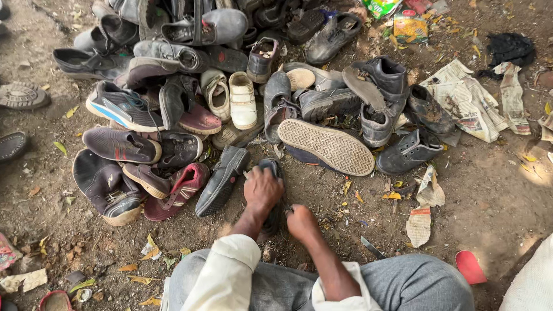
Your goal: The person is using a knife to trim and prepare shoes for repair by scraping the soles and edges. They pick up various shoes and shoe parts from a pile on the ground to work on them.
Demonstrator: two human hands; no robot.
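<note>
While left hand [262,190] fingers clamp a dark shoe [272,198], right hand [300,222] fingers curl together beside piled shoes [230,92].

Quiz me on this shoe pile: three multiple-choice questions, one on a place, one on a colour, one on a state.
1. Where is the newspaper? A right of the pile B left of the pile C on the person's lap
2. The small pair of shoes mid-pile is: A cream B green C purple
3. The left hand is: A pressing on a dark shoe B lifted in the air C holding a leaf

Answers: 1 A, the sheets lie on dirt at right. 2 A, both look pale cream. 3 A, its palm rests on the shoe.
</note>
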